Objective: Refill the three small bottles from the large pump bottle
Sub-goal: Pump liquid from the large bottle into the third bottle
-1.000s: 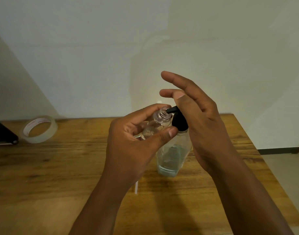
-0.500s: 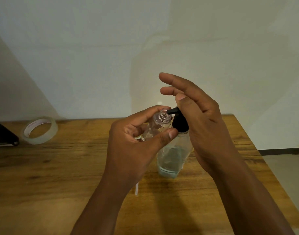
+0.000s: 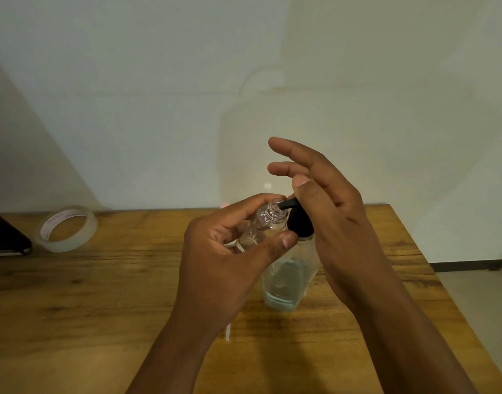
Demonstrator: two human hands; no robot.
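A large clear pump bottle [image 3: 286, 282] with a black pump head [image 3: 299, 223] stands on the wooden table [image 3: 102, 294]; a little liquid lies at its bottom. My left hand [image 3: 229, 260] grips a small clear bottle [image 3: 262, 226], tilted, its open threaded mouth right at the tip of the black spout. My right hand [image 3: 335, 223] rests over the pump head with its thumb on top, the other fingers stretched out above. Only one small bottle is in view.
A roll of clear tape [image 3: 69, 228] lies at the table's far left, beside a dark flat object [image 3: 5, 237] at the frame's edge. A thin white strip [image 3: 227, 332] lies on the table under my left wrist. A pale wall stands behind; the table's right edge drops to the floor.
Both hands and the pump head have sunk slightly. The small bottle's mouth has stayed at the spout.
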